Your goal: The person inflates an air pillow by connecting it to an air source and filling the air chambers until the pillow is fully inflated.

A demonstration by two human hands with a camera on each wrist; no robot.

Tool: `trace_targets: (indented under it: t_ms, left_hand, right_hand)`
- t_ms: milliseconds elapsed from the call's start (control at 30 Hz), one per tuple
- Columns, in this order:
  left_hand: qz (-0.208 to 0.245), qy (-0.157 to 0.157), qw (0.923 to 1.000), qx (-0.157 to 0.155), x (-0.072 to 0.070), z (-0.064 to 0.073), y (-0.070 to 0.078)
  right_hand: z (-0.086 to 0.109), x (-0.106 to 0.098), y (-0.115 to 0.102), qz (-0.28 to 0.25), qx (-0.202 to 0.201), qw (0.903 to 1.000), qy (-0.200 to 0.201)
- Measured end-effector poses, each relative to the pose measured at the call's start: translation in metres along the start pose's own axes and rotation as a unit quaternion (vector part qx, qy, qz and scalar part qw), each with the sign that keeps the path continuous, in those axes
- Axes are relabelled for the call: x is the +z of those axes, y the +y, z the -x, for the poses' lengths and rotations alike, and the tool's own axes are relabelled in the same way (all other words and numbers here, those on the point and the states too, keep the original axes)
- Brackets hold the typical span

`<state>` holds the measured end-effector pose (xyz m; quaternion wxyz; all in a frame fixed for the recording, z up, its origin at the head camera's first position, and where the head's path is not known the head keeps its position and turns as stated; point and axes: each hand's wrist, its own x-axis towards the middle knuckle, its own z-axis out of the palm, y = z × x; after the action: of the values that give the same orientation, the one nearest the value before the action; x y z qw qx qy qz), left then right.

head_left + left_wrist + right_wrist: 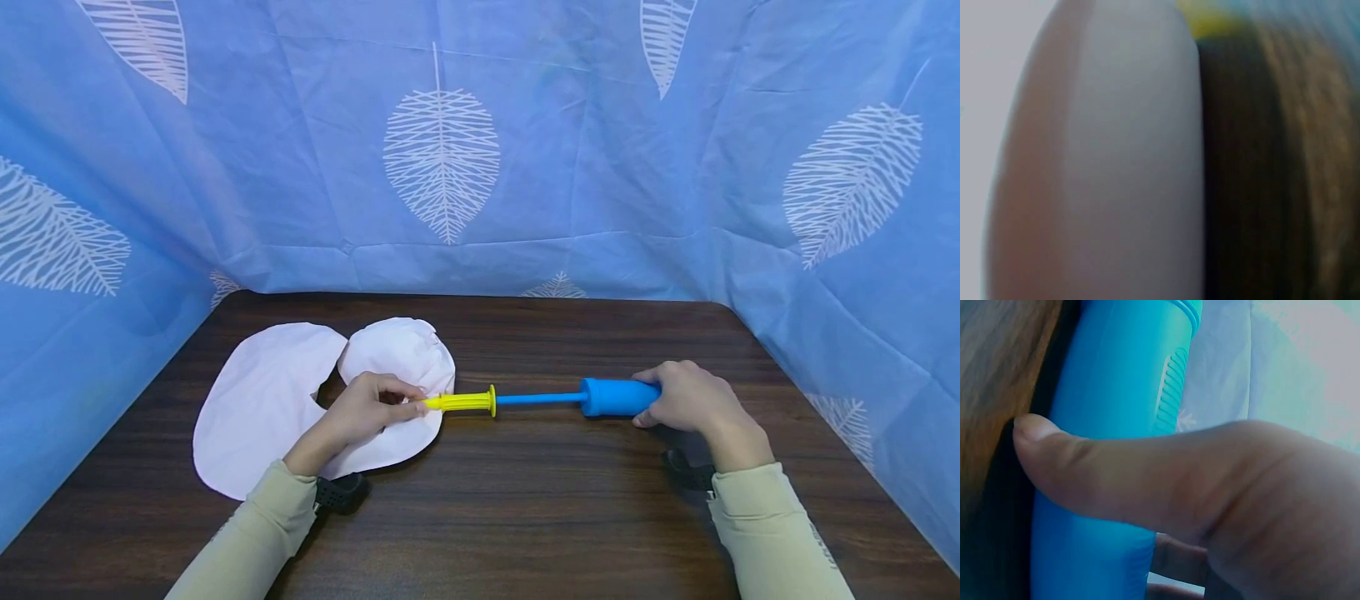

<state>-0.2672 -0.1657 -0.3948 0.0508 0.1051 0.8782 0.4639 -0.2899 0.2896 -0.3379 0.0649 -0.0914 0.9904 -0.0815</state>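
A hand air pump lies across the middle of the table, with a blue barrel (611, 397), a thin blue rod (540, 399) drawn out of it and a yellow flanged end piece (468, 402). My left hand (365, 414) pinches the yellow piece's narrow tip between thumb and fingers. Around the barrel's right end, my right hand (693, 402) grips with the thumb on the near side. The right wrist view shows that thumb across the ribbed blue barrel (1116, 381). In the left wrist view a blurred finger (1129, 156) hides most of the yellow piece (1213, 24).
A pale pink, U-shaped fabric piece (258, 408), like a neck pillow, lies under and beside the left hand. Its right lobe looks puffier. A dark wood table (540, 517) bears everything. A blue curtain (570, 167) with white leaves encloses the back and sides.
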Motion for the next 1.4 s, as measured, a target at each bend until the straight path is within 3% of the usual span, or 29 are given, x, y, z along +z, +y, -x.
trace_targets:
  t_ms: [300, 500, 667, 1167, 1400]
  left_hand:
    - [-0.003, 0.003, 1.0000, -0.001, 0.001, 0.000, 0.002]
    - [0.001, 0.001, 1.0000, 0.002, 0.001, 0.000, 0.002]
    - [0.002, -0.007, 0.9999, 0.009, 0.002, 0.000, 0.004]
    - [0.000, -0.012, 0.9999, 0.010, 0.002, 0.002, 0.004]
    - [-0.008, -0.015, 0.9994, 0.031, 0.003, 0.002, 0.007]
  right_hand:
    - [0.001, 0.014, -0.040, 0.018, -0.056, 0.9977, 0.035]
    - [0.002, 0.026, -0.071, 0.051, -0.118, 0.9885, 0.079]
    - [0.002, 0.034, -0.085, 0.066, -0.148, 0.9822, 0.094]
    - [0.003, 0.037, -0.087, 0.067, -0.149, 0.9814, 0.101]
    - [0.004, 0.031, -0.080, 0.066, -0.116, 0.9877, 0.082]
